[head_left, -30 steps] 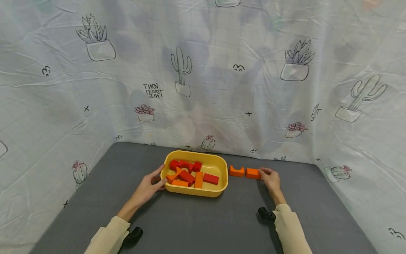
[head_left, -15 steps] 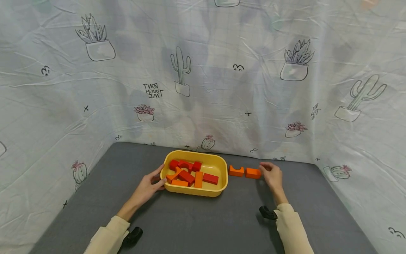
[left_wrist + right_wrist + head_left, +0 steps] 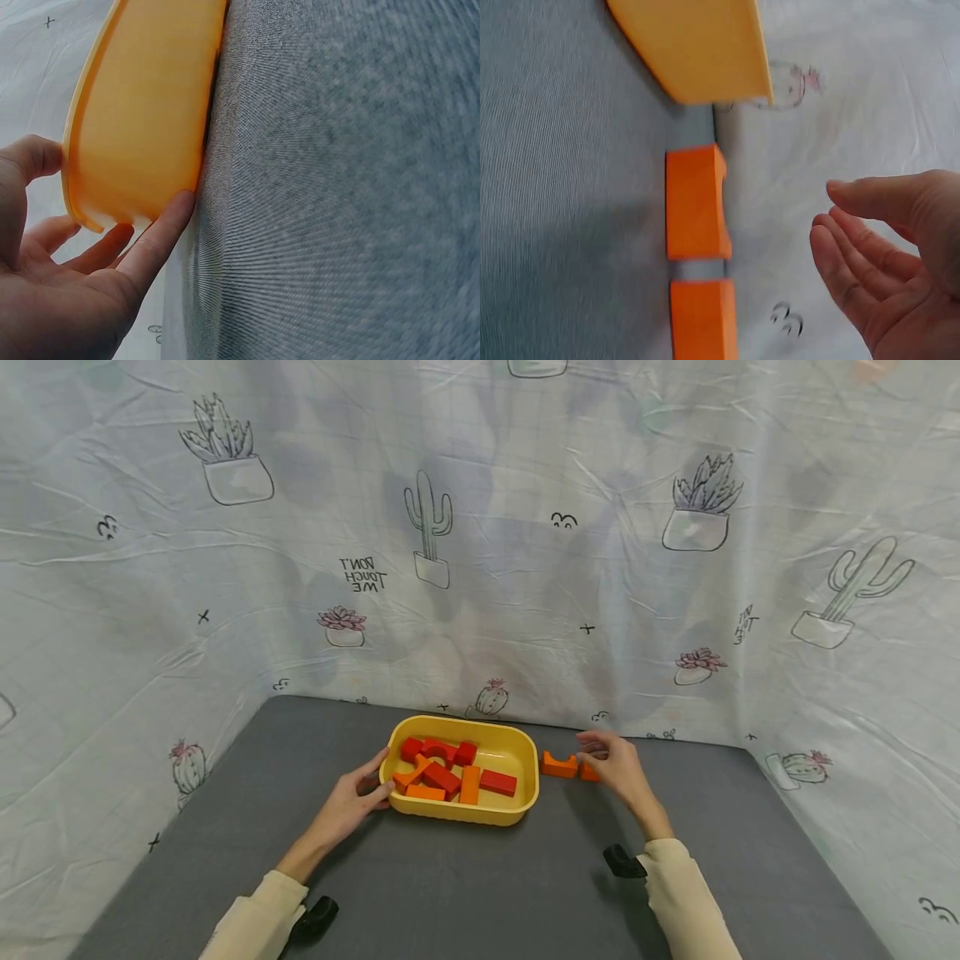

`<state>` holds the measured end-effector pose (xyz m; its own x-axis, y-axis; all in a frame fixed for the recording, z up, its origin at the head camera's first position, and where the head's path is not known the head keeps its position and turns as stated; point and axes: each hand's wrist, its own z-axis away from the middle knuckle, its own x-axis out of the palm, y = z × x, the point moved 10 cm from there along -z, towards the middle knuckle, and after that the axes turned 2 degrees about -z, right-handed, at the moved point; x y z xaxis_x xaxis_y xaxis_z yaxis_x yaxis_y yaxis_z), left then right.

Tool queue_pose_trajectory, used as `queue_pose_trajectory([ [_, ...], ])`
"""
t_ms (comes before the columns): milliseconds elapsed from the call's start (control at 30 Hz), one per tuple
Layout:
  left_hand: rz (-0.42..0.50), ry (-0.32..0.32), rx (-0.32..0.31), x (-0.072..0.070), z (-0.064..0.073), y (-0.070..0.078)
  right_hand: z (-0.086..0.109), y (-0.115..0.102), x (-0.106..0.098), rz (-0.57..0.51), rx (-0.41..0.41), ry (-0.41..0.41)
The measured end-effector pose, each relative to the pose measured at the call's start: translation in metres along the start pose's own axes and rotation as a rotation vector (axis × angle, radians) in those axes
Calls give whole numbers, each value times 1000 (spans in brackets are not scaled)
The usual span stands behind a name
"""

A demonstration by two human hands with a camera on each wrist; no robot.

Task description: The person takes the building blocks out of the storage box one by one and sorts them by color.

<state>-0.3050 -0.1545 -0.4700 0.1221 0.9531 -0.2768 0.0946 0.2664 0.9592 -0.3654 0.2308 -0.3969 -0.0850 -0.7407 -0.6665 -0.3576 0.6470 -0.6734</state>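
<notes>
Right hand (image 3: pixel 615 768) hangs just above an orange rectangular block with flat faces (image 3: pixel 703 322), hiding part of it from the head view; thumb & fingertips are bent w/ a narrow gap btwn, & from where I stand they hold nothing. Just left of that hand, an orange block w/ a curved notch cut in its top (image 3: pixel 692 204) sits on the grey cloth-covered table (image 3: pixel 480 885), a thin gap away from its neighbour.

Further left, the left hand (image 3: pixel 349 800) holds the far end of a yellow rounded-corner tray, prob. plastic (image 3: pixel 457 812), thumb at the rim, fingers on the outer wall. Inside, to the right of that hand, lie loose red and orange blocks, incl. a red rectangular one (image 3: pixel 498 782).

As for handling: both orange blocks look light, stiff & not esp. fragile; can't tell wood from foam. Finish seems fairly matte, so slipping's unlikely w/ a decent pinch. Best hold on the plain one under the right hand: thumb & fingers across the long faces, approx. mid-length. For the notched one, go low on the flat sides, b/c the raised ends are slim. Tray wall looks thin, so it may flex a bit.
</notes>
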Motion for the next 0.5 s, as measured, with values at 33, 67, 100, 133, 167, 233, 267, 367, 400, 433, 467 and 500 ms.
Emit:
queue_pose_trajectory([
  [33,1,0,-2,0,0,0,0,-5,3,0,-13,-11],
  [67,0,1,-4,0,0,0,0,-9,6,-8,-22,-21],
  [100,-1,2,-6,0,0,-1,0,-13,9,-10,-28,-32],
  [133,-2,4,-8,0,0,-1,0,-18,12,-13,-36,-40],
  [167,-4,7,-9,0,0,-1,0,-22,15,-11,-51,-50],
  [233,-6,10,-13,-1,0,-1,0,-31,22,-11,-83,-76],
  [267,-8,11,-14,-1,0,-1,0,-35,26,-16,-100,-92],
  [367,-8,7,-15,-1,0,0,2,-48,41,-30,-166,-159],
  [400,-7,4,-15,0,0,0,3,-52,46,-42,-181,-184],
  [433,-7,2,-14,0,0,0,4,-56,51,-51,-195,-210],
  [467,-7,0,-11,0,0,0,5,-60,56,-53,-210,-233],
  [500,-6,-2,-9,0,0,0,5,-64,61,-49,-222,-252],
])
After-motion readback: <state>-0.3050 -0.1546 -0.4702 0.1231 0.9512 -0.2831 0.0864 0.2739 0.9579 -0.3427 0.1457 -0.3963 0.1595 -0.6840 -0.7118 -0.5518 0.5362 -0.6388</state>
